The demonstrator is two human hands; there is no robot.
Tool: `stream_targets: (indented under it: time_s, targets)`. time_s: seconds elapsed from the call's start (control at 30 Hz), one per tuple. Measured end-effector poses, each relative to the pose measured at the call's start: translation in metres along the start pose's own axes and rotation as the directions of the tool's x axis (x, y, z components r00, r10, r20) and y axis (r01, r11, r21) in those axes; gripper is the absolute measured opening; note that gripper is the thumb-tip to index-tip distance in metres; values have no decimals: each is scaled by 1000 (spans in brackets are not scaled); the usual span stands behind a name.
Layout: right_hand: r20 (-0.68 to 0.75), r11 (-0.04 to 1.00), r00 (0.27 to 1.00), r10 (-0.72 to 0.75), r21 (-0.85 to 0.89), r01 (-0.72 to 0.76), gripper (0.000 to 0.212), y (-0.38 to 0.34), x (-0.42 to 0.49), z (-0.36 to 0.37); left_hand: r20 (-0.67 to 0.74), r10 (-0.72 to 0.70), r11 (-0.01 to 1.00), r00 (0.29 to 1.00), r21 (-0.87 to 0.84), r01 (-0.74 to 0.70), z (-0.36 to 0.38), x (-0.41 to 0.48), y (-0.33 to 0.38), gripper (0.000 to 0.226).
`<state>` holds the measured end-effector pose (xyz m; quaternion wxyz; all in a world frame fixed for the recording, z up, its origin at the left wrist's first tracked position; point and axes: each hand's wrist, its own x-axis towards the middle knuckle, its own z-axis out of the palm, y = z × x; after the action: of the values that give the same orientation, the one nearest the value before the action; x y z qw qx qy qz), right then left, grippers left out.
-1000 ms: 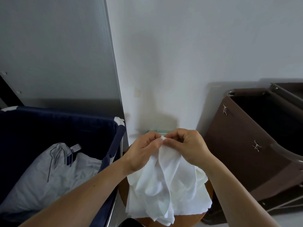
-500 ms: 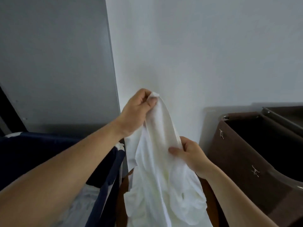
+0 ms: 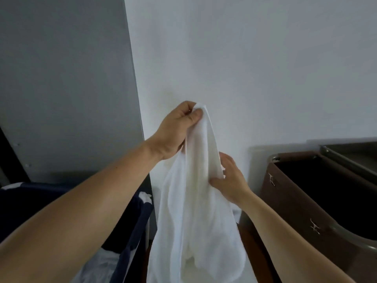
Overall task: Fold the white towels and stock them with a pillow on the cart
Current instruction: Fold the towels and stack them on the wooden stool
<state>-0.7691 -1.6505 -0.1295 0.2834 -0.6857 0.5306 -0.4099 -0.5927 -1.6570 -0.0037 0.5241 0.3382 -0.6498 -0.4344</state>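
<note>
While your left hand [image 3: 175, 129] pinches the top corner of the white towel [image 3: 195, 211] between thumb and fingers, the towel hangs bunched at frame centre, in front of the white wall [image 3: 244, 68]. Your right hand [image 3: 230, 180], at 4 o'clock from the left, grasps the towel's edge lower down. A navy bin [image 3: 130, 231] sits at 8 o'clock; a brown cart [image 3: 306, 211] at 3 o'clock.

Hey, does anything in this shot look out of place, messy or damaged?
Nothing looks damaged or spilled. The white towel hangs bunched and unfolded, pinched at its top by the left hand and lower down by the right hand. White linen lies crumpled in the navy bin.
</note>
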Motion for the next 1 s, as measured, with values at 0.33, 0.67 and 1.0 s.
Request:
stream_targets:
  time_s: [0.33, 0.67, 1.0]
  targets:
    - [486, 856, 848, 212, 327, -401, 72, 32, -14, 7, -62, -13, 962, 998, -272, -5, -38, 11, 20, 19]
    - [395, 787, 914, 95, 532, -312, 60, 13, 0, -5, -136, -91, 971, 987, -231, 57, -36, 19, 1, 21]
    - [42, 942, 949, 313, 117, -316, 13, 20, 0, -19, -596, 18, 999, 802, -23, -40, -45, 52, 14, 31]
